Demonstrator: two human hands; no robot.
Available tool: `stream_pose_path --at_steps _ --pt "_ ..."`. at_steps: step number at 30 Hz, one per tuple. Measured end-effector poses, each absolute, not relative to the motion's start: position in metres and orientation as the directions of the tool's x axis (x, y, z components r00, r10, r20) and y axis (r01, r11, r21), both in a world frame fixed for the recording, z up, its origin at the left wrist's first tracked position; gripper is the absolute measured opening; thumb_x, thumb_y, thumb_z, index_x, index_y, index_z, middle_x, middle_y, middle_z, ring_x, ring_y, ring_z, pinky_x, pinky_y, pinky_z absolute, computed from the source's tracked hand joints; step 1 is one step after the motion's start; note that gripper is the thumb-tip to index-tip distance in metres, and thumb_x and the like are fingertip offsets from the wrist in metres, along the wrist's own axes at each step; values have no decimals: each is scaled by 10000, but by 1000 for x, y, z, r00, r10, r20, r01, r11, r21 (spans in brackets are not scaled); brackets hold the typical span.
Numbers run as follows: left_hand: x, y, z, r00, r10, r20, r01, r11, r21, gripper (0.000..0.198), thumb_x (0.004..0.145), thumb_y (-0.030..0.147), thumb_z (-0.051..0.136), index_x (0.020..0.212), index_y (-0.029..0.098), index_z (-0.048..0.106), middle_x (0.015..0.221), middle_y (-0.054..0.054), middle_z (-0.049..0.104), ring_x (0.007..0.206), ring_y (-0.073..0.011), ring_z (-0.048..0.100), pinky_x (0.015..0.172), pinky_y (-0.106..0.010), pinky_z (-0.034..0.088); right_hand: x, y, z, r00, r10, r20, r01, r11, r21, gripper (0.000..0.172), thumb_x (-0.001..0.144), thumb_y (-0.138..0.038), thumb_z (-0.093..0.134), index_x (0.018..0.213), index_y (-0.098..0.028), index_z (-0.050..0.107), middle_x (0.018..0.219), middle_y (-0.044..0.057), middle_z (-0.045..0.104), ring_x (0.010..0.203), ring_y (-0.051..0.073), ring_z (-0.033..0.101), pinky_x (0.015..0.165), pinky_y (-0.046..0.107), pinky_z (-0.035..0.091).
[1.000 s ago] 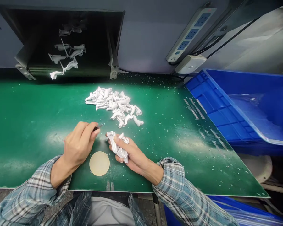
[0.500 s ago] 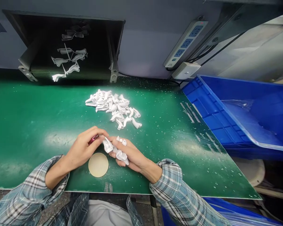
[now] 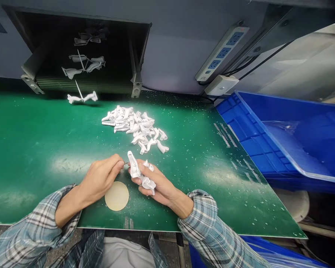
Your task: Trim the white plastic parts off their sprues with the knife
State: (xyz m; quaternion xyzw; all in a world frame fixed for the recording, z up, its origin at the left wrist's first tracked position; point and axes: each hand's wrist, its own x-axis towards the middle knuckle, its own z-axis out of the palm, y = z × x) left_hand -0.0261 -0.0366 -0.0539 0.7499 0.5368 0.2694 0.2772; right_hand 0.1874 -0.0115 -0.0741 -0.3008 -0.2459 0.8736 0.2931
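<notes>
Left hand (image 3: 100,178) pinches slim tool (image 3: 125,162) between thumb and fingers, dark tip just beside white part (image 3: 133,165); contact hard to tell. Right hand (image 3: 162,186) curls closed around that part plus other white pieces (image 3: 148,183). White pile (image 3: 135,124) lies beyond hands on green table (image 3: 206,178). Cream disc (image 3: 116,196) near left hand. Branched moulding (image 3: 83,99) at conveyor (image 3: 111,85) end.

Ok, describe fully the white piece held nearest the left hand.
The white piece is elongated and plastic-looking, its recessed face showing small round features, its rounded end pointing forward. The right hand grips it over the table, beside other white pieces. A thin tool in the left hand is close; contact is unclear.
</notes>
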Motion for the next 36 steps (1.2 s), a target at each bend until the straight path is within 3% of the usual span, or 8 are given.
stream_pose_path --at_steps 5,13,17,20,24,29,33,36 --pt "-21 -39 -60 329 916 229 752 -401 523 510 1000 700 428 1017 206 551 826 -16 694 665 -171 633 589 -284 423 185 -14 -76 -647 657 -387 -352 -708 -612 384 811 -467 866 1000 -176 703 773 1 562 592 74 458 356 109 297" --pt "-16 -41 -61 366 869 335 844 -461 273 534 1029 693 348 902 206 528 741 -7 616 647 -180 601 569 -301 379 185 -17 -75 -623 684 -379 -372 -686 -626 336 823 -430 866 945 -171 690 757 -2 590 563 63 449 362 113 312" --pt "-15 -42 -59 359 865 351 862 -452 230 557 1030 699 327 860 204 517 719 -5 602 628 -165 577 563 -292 352 187 -17 -76 -617 693 -372 -355 -667 -655 355 828 -447 858 993 -170 710 701 -16 586 534 60 444 377 122 342" --pt "-17 -42 -57 377 873 309 847 -460 266 549 1031 693 340 836 207 503 711 0 610 612 -155 572 558 -279 338 188 -16 -76 -614 704 -358 -347 -648 -678 380 827 -458 854 1027 -165 718 640 -30 579 489 52 425 374 124 340" --pt "-24 -39 -53 445 872 204 774 -489 402 504 1025 664 422 832 206 502 694 30 613 560 -123 524 544 -253 315 190 -15 -74 -620 716 -321 -320 -605 -729 399 824 -459 852 1043 -145 737 619 -43 577 435 37 408 355 133 349" --pt "-29 -36 -50 513 854 90 692 -473 545 483 1014 579 535 733 195 453 615 61 514 526 -91 400 528 -246 237 192 -14 -75 -618 714 -329 -250 -576 -778 415 832 -467 844 1060 -134 747 624 -44 591 414 37 441 347 139 382" --pt "-30 -37 -48 514 858 19 563 -354 747 493 1025 482 539 654 184 410 571 71 362 526 -81 313 516 -232 227 192 -16 -75 -599 729 -331 -261 -568 -780 420 832 -473 844 1070 -142 744 639 -42 602 418 37 452 353 140 390" --pt "-32 -34 -48 416 909 1 496 -228 838 459 999 473 549 653 186 457 567 74 330 525 -82 296 510 -220 248 192 -14 -75 -587 735 -341 -287 -582 -761 437 831 -452 850 1128 -153 736 654 -40 610 436 37 447 358 134 382"
